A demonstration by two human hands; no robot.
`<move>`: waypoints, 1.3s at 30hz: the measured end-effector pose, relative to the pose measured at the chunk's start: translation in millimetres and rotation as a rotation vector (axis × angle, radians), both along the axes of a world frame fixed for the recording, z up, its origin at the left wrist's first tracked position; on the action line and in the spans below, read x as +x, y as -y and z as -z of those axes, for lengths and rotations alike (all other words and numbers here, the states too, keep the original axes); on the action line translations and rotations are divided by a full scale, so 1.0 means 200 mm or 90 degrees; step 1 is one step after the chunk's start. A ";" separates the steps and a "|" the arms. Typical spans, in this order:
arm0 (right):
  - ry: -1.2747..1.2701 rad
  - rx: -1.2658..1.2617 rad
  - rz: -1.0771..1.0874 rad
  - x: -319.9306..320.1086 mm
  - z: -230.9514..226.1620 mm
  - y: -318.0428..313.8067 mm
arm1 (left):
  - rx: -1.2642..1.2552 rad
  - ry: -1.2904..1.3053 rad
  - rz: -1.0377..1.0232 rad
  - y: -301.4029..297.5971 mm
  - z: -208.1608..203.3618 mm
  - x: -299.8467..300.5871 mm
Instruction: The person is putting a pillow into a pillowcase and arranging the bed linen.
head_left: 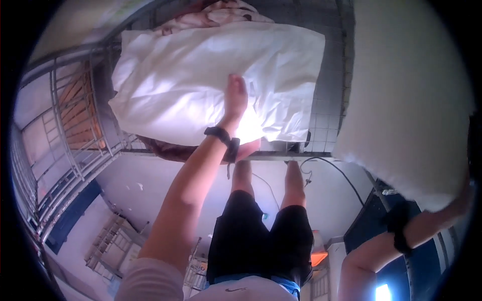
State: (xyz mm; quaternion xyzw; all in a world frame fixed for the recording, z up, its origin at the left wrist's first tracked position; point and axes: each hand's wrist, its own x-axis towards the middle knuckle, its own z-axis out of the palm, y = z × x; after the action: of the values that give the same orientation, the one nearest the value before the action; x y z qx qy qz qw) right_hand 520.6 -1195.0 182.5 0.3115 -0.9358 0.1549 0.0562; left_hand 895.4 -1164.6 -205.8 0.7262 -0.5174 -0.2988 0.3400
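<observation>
My left hand (236,98) lies on a creased white cloth (175,70), fingers stretched toward its far side. The cloth is spread over a reddish-brown bundle (170,150) on a metal bed frame. At the right edge, my right hand (462,203) grips the lower corner of a big, puffy white pillow (406,100), held up beside the bed. Most of the right fingers are hidden by the pillow and the dark rim of the picture. Both wrists wear dark bands.
A patterned pinkish blanket (216,15) is bunched behind the cloth. Wire mesh (324,123) forms the bed base. Metal rails (55,115) stand at the left. A black cable (346,178) hangs below the bed edge, and an orange object (319,258) sits lower down.
</observation>
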 end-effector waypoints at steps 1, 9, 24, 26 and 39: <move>-0.061 -0.008 -0.118 -0.03 -0.01 -0.10 | 0.051 -0.045 -0.030 0.01 -0.06 -0.02; -0.143 0.037 -0.514 -0.28 0.08 -0.85 | 0.050 -0.136 0.020 -0.05 -0.26 0.20; 0.020 0.401 -0.340 -0.48 1.15 -0.63 | -0.047 0.237 0.107 -0.23 -0.26 0.19; -0.014 0.445 -0.321 -0.60 1.32 -0.64 | 0.009 0.269 0.135 -0.24 -0.29 0.17; 0.249 0.031 -0.741 0.55 1.48 -0.23 | 0.179 0.053 -0.027 -0.33 -0.20 -0.01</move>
State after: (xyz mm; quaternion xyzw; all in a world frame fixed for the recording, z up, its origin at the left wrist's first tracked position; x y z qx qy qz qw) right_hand 629.9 -1150.0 -114.0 0.7384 -0.6084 0.1930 -0.2176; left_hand 892.4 -1098.3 -166.0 0.7894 -0.4686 -0.3304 0.2193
